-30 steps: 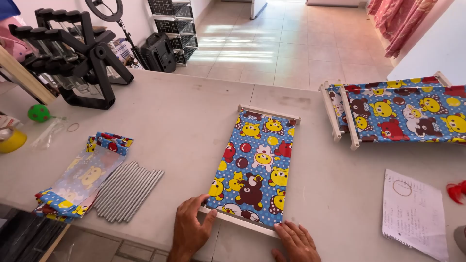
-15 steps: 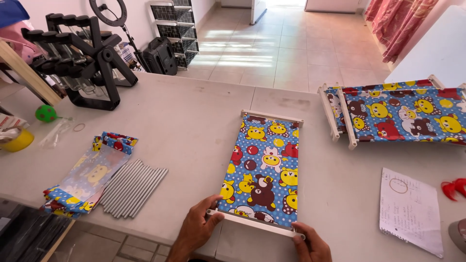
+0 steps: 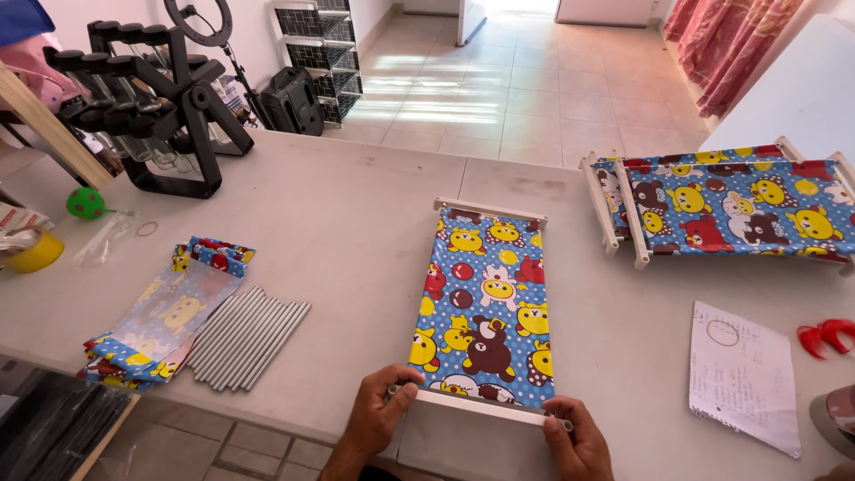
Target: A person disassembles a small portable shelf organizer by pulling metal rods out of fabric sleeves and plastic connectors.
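Blue cartoon-animal print fabric panel [image 3: 485, 307]

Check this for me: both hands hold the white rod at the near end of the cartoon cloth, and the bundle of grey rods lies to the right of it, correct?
Not quite. The head view shows the left hand and right hand on the white rod at the near end of the cartoon cloth, but the grey rods lie to its left.

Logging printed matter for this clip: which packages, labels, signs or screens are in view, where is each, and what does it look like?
Clear plastic packet: left on the table, rectangular, holding folded blue cartoon-print fabric.
Paper sheet: right on the table, white, with fine print and a rubber band lying on it.
No signs or screens are in view.
Both hands, left hand and right hand, grip the white rod of the fabric panel.
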